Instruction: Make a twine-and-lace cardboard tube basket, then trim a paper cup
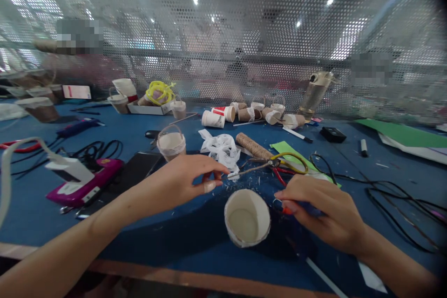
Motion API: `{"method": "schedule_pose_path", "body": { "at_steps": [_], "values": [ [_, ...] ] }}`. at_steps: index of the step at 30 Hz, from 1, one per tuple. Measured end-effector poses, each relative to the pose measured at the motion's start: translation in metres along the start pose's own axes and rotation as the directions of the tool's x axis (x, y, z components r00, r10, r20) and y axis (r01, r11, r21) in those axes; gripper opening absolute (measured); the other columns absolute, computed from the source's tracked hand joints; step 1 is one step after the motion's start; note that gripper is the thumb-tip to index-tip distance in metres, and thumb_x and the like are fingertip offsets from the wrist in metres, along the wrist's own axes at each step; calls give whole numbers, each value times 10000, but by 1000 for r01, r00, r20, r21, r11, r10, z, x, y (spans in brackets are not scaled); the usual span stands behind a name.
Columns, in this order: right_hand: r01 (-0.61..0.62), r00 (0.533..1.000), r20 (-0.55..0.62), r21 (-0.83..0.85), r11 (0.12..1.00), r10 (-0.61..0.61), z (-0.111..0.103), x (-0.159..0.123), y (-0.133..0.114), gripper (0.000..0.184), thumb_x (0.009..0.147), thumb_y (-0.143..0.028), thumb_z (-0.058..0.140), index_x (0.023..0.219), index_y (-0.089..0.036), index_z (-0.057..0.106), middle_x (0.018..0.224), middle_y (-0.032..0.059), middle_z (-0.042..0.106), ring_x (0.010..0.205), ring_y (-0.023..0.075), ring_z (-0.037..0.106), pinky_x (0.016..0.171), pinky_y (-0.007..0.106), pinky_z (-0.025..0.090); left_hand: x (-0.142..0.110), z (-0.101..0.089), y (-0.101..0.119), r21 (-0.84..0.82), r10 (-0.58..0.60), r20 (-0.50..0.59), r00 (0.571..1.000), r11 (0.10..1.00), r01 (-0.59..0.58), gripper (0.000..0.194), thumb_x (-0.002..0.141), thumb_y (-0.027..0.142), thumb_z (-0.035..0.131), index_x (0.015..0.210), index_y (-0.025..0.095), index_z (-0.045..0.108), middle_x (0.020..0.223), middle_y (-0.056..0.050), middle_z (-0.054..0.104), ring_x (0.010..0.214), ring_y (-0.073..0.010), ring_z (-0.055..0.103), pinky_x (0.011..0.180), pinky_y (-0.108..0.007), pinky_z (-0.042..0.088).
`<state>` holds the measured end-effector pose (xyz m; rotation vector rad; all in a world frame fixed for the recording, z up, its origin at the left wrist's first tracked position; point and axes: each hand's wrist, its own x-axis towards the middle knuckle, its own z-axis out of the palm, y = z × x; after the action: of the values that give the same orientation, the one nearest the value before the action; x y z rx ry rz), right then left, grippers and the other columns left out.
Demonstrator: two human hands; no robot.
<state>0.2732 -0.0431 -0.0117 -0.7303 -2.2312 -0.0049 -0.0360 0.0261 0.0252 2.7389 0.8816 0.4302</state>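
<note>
My left hand (pixel 195 177) reaches over the table with its index finger stretched out and its thumb apart; I see nothing held in it. Just beyond its fingertips lie scissors (pixel 293 160) with a yellow handle loop and a crumpled white lace strip (pixel 223 148). A paper cup (pixel 247 219) stands between my hands, its pale inside facing me. To its right my right hand (pixel 321 209) is closed, thumb against fingers. A small orange-red tip (pixel 287 207) shows at its fingers with a thin pale loop beside it; the rest is hidden.
Behind my left hand stands a small cup with a twine handle (pixel 172 143). A twine spool (pixel 253 146) lies past the lace; several wrapped cups lie farther back. At left are a purple power strip (pixel 84 184) and cables. Black cable (pixel 391 195) runs along the right.
</note>
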Motion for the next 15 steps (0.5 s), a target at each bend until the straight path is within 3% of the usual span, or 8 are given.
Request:
{"method": "schedule_pose_path", "body": {
  "at_steps": [2, 5, 9, 11, 13, 15],
  "values": [
    [-40, 999, -20, -30, 999, 39, 1, -2, 0, 218, 931, -107, 577, 1111, -214, 638, 912, 29, 729, 812, 155, 682, 750, 263, 533, 1, 0, 1, -117, 13, -75, 997, 993, -21, 225, 961, 168, 563, 1150, 209, 679, 984, -13, 741, 862, -141, 690, 759, -208, 493],
    [-75, 991, -112, -54, 996, 68, 2, -4, 1, 321, 896, -59, 616, 1184, -200, 621, 943, 34, 705, 851, 155, 671, 795, 269, 537, 1, 5, 2, -141, 68, -177, 982, 986, -94, 207, 950, 127, 564, 1071, 199, 716, 954, -17, 728, 866, -135, 682, 784, -213, 492],
    [65, 964, -250, -117, 991, -93, -2, 1, -4, 433, 847, -11, 631, 1244, -183, 610, 1018, 64, 656, 911, 192, 643, 846, 338, 535, 0, 10, 5, -20, 145, -212, 966, 988, -153, 219, 969, 121, 549, 1097, 192, 712, 989, -34, 711, 896, -143, 669, 803, -231, 493],
    [54, 959, -270, -129, 990, -87, -6, 7, -8, 412, 886, -69, 597, 1284, -175, 588, 1096, 95, 632, 990, 221, 623, 875, 371, 519, -1, 10, 7, 87, 196, -221, 955, 980, -181, 222, 1003, 160, 514, 1122, 178, 700, 1005, -53, 700, 902, -158, 660, 795, -254, 497],
    [27, 978, -201, -170, 985, -61, -10, 14, -12, 362, 933, -151, 575, 1294, -149, 583, 1180, 135, 607, 1088, 263, 588, 927, 422, 484, 0, 8, 11, 211, 253, -224, 941, 955, -207, 240, 1028, 196, 476, 1126, 158, 692, 983, -68, 689, 876, -174, 649, 770, -279, 503],
    [43, 998, -40, -205, 978, -52, -13, 22, -14, 268, 963, -176, 561, 1221, -144, 626, 1145, 127, 643, 1071, 263, 591, 935, 436, 459, 2, 4, 16, 339, 311, -207, 928, 912, -230, 259, 1037, 193, 446, 1110, 137, 688, 935, -72, 678, 833, -186, 637, 741, -299, 508]
  ]
}}
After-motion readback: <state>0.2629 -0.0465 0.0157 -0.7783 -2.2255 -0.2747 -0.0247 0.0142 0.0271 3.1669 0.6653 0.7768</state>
